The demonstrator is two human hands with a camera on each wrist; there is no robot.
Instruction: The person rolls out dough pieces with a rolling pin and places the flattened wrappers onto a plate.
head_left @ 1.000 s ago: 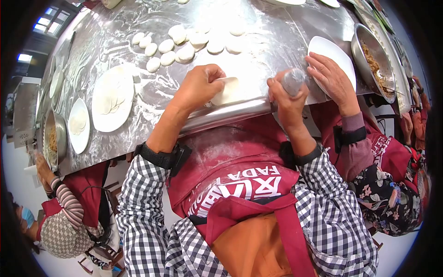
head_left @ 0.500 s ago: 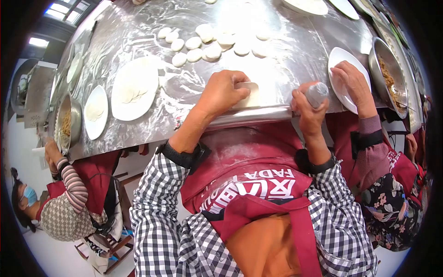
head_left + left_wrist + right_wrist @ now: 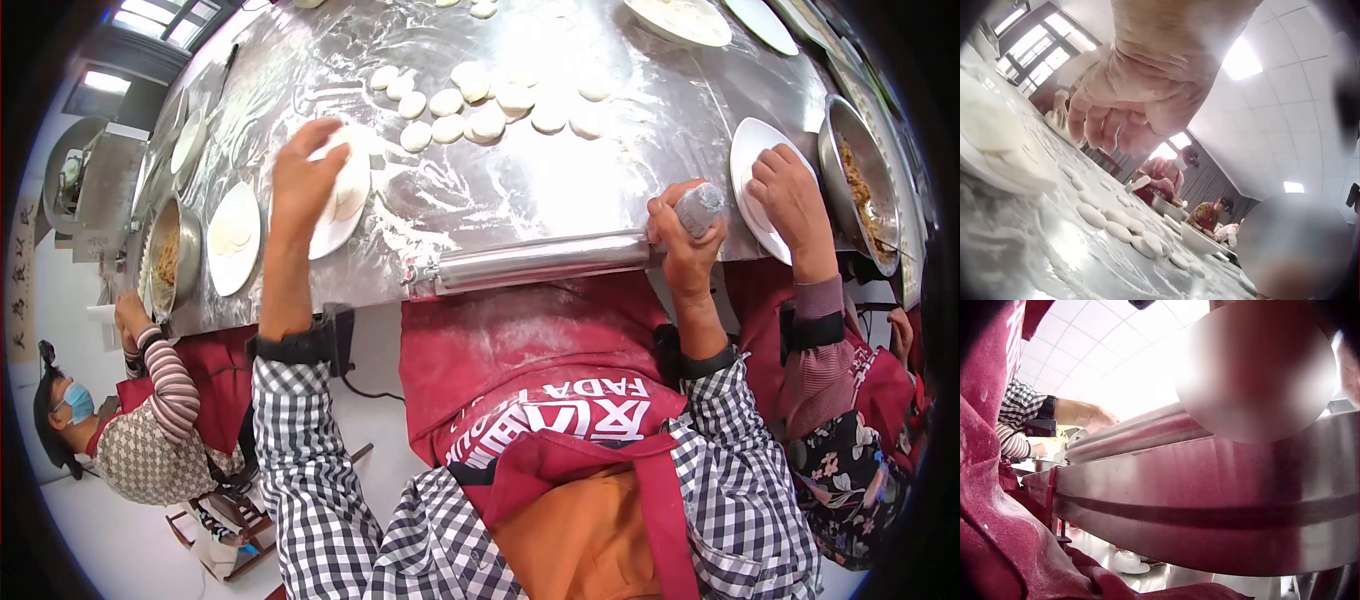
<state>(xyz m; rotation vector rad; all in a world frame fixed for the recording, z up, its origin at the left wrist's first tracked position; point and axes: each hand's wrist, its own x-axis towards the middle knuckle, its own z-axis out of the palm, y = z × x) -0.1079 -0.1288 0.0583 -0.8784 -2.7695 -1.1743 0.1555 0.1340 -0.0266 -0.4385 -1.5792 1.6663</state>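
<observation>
My left hand hovers at the near-left side of a white plate bearing flat dough rounds. In the left wrist view this hand has loosely bent fingers with nothing visible between them; pale rounds lie on the plate at the left edge. My right hand grips a grey, round-ended thing at the right end of a long steel cylinder along the table's near edge. The right wrist view shows the cylinder, but a blurred patch hides the grip.
Several dough pieces lie on the floury steel table. A smaller plate of rounds and a filling bowl stand left. At right, another person's hand is over a plate, beside a steel filling bowl.
My left hand has moved left from the steel cylinder to the plate, and the thin dough round it pinched is no longer seen beside the cylinder. My right hand keeps its grip.
</observation>
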